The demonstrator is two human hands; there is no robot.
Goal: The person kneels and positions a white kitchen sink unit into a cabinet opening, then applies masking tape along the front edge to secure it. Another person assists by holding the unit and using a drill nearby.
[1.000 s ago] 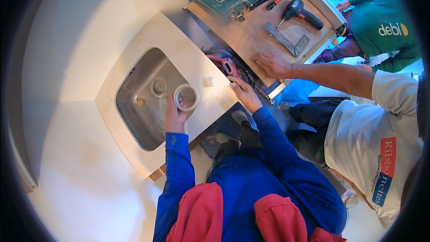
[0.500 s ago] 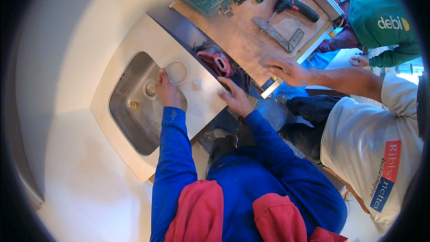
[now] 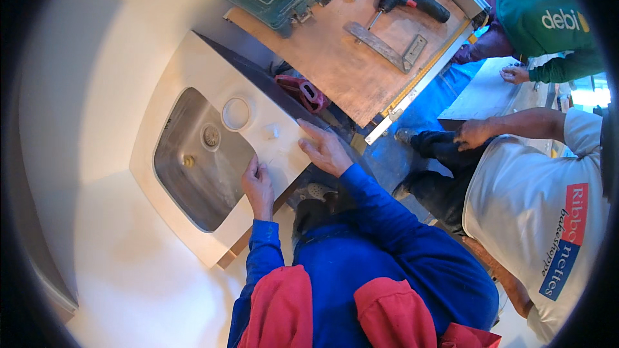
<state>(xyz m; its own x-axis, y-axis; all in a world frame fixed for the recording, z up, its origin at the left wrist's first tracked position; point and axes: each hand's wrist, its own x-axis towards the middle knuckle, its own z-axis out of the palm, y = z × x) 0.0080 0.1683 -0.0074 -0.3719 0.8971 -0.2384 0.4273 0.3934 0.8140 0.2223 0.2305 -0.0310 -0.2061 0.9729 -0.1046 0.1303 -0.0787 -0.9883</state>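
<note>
A white countertop point(image 3: 193, 58) holds a steel sink basin point(image 3: 213, 180) with a drain point(image 3: 210, 136) and a small yellowish piece point(image 3: 188, 161) in it. A round whitish disc with a raised rim point(image 3: 236, 113) lies beside the basin, and a small white block point(image 3: 271, 131) sits near it. My left hand point(image 3: 259, 187) is over the countertop at the basin's near right edge, fingers curled and closed; what they hold, if anything, I cannot make out. My right hand point(image 3: 325, 148) rests at the countertop's right edge, fingers stretched and thumb apart.
A wooden work board point(image 3: 322, 58) to the upper right carries a drill point(image 3: 412, 0), a try square point(image 3: 387, 48) and a green tool case point(image 3: 271, 0). A reddish tool point(image 3: 303, 92) lies below it. Two co-workers point(image 3: 522, 206) point(image 3: 541, 19) are at the right.
My left hand has left the round disc and come back toward me to the basin's near edge. My right hand stays at the countertop edge. The nearer co-worker's hand has drawn back from the board.
</note>
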